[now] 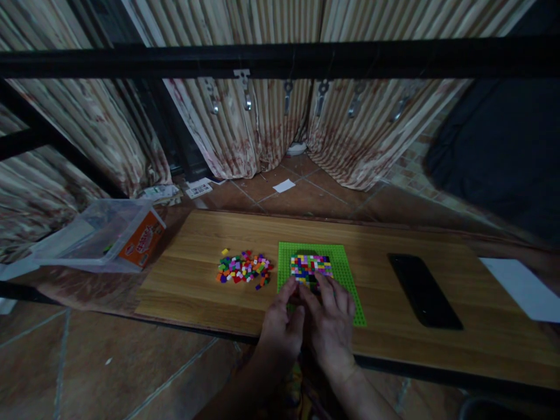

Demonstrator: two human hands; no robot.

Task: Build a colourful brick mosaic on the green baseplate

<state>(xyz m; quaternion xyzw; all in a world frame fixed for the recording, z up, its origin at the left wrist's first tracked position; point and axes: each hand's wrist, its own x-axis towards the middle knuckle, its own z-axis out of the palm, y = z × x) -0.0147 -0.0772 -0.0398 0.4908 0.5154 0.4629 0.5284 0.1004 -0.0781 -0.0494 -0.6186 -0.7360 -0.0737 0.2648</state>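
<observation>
A green studded baseplate [354, 303] lies on the wooden board, with a block of small multicoloured building bricks [311, 265] built up on it. At the near edge of that block, my left hand [282, 324] has its thumb and index finger drawn together. My right hand [331, 318] is beside it, fingers bent and close together, the tips touching the near side of the bricks. Whatever lies between the fingertips of either hand is too small and hidden to make out. To the left is a loose pile of coloured bricks [245, 268].
A black phone-like slab [423, 291] lies on the wooden board [188, 297] at right, near a white sheet [522, 286]. A clear plastic box [100, 233] with an orange label stands at left. A dark bar [280, 60] with metal hooks crosses in front of striped curtains.
</observation>
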